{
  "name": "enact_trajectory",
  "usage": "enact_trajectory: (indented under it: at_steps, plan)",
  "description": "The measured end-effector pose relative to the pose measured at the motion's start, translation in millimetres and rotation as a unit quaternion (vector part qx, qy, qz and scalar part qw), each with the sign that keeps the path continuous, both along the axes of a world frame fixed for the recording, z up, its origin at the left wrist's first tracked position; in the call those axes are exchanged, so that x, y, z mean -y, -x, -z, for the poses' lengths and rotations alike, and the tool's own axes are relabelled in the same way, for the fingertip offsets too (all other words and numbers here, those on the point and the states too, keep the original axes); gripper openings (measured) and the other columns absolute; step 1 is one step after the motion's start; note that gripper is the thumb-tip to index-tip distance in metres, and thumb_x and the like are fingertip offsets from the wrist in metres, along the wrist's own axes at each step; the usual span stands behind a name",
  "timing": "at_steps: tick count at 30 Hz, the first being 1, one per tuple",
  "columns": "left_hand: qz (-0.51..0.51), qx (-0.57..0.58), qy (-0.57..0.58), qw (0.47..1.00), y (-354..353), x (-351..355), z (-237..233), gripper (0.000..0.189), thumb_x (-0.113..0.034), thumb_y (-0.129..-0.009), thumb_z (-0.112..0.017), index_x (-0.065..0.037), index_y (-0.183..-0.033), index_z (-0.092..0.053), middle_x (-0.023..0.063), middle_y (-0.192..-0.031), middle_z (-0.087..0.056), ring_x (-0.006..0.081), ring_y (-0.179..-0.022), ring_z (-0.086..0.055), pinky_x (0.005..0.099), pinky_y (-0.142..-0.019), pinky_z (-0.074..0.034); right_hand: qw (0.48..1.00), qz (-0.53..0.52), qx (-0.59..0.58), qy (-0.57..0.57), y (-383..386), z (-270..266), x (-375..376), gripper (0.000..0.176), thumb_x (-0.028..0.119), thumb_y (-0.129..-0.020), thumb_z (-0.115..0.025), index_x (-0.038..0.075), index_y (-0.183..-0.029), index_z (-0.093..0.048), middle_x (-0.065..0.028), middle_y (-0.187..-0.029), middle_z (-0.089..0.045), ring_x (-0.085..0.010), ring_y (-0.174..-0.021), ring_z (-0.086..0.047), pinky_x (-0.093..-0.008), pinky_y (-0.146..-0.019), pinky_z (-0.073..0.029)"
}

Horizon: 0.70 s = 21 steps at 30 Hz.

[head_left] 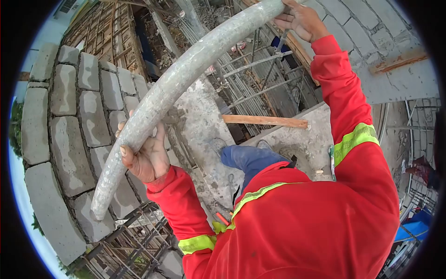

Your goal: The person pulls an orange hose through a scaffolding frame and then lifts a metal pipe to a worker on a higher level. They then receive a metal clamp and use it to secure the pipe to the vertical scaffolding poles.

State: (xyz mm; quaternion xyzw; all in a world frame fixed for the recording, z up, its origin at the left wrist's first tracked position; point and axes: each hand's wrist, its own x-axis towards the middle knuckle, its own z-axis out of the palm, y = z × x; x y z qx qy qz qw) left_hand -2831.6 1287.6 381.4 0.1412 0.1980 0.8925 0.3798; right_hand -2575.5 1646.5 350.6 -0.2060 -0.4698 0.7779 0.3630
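A long grey metal pipe (186, 63), spotted with dried cement, slants across the view in front of me and looks curved through the lens. My left hand (147, 158) wraps round its lower part, palm underneath and thumb along the near side. Up at the top edge, my right hand (303, 22) holds the other end, with its fingers below the pipe. The lower tip of the pipe overlaps the block wall (65, 153) on my left in this view.
Under my feet is a cement-stained concrete ledge (197, 118), with a wooden plank (265, 121) across the gap beside it. Scaffold tubes (258, 60) and debris lie far below. Another block wall (357, 21) stands at upper right.
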Motion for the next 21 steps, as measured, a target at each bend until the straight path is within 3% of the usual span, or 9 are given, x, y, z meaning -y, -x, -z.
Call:
enact_trajectory:
  at_steps: [2, 3, 6, 10, 16, 21]
  plan:
    - [-0.006, -0.014, 0.009, 1.000, 9, -5, -9, 0.043, -0.010, -0.066, -0.067, -0.003, -0.105, -0.050, 0.0116, -0.118, -0.046, 0.0273, -0.117, -0.035, 0.0557, -0.096, -0.021, 0.999, 0.002, -0.044, -0.026, 14, -9, 22, 0.036, 0.025, -0.084, -0.042, 0.002, -0.112, -0.045, -0.0132, -0.101, -0.054, -0.0240, -0.092, -0.054, -0.0369, -0.080, -0.045]
    - [0.017, -0.044, 0.035, 0.998, 14, -8, -13, 0.038, -0.017, -0.070, -0.066, -0.013, -0.103, -0.048, -0.0014, -0.114, -0.046, 0.0234, -0.119, -0.033, 0.0559, -0.093, -0.027, 0.997, 0.004, -0.066, -0.040, 22, -13, 26, 0.036, 0.025, -0.084, -0.043, 0.002, -0.112, -0.045, -0.0132, -0.101, -0.055, -0.0242, -0.092, -0.054, -0.0369, -0.080, -0.045]
    - [0.020, -0.047, 0.069, 0.996, 35, -12, -15, 0.040, -0.017, -0.070, -0.066, -0.013, -0.105, -0.048, -0.0012, -0.118, -0.045, 0.0236, -0.119, -0.033, 0.0557, -0.093, -0.027, 0.998, 0.041, -0.019, -0.054, 36, 0, 4, 0.038, 0.027, -0.083, -0.044, 0.002, -0.112, -0.045, -0.0133, -0.101, -0.054, -0.0244, -0.092, -0.054, -0.0372, -0.080, -0.045]
    - [0.058, -0.077, 0.089, 0.991, 63, -14, -6, 0.043, -0.020, -0.072, -0.066, -0.016, -0.109, -0.045, -0.0006, -0.124, -0.040, 0.0237, -0.119, -0.033, 0.0552, -0.092, -0.030, 0.995, 0.057, -0.064, -0.043, 46, 12, -8, 0.036, 0.029, -0.083, -0.044, 0.003, -0.108, -0.047, -0.0121, -0.100, -0.054, -0.0240, -0.090, -0.054, -0.0383, -0.081, -0.044]
    - [0.118, -0.123, 0.085, 0.982, 83, -13, 8, 0.049, -0.024, -0.073, -0.065, -0.021, -0.116, -0.040, 0.0001, -0.128, -0.035, 0.0239, -0.121, -0.030, 0.0517, -0.093, -0.033, 0.973, 0.225, 0.052, -0.022, 77, 6, 7, 0.031, 0.030, -0.084, -0.042, 0.008, -0.104, -0.049, -0.0089, -0.095, -0.055, -0.0226, -0.085, -0.054, -0.0372, -0.078, -0.045]
    - [0.160, -0.138, 0.095, 0.973, 109, -20, 4, 0.055, -0.028, -0.075, -0.062, -0.022, -0.123, -0.035, 0.0016, -0.133, -0.030, 0.0219, -0.121, -0.030, 0.0522, -0.094, -0.030, 0.979, 0.198, 0.021, -0.037, 89, 5, -15, 0.028, 0.029, -0.084, -0.041, 0.010, -0.103, -0.050, -0.0075, -0.093, -0.055, -0.0212, -0.083, -0.055, -0.0379, -0.074, -0.046]
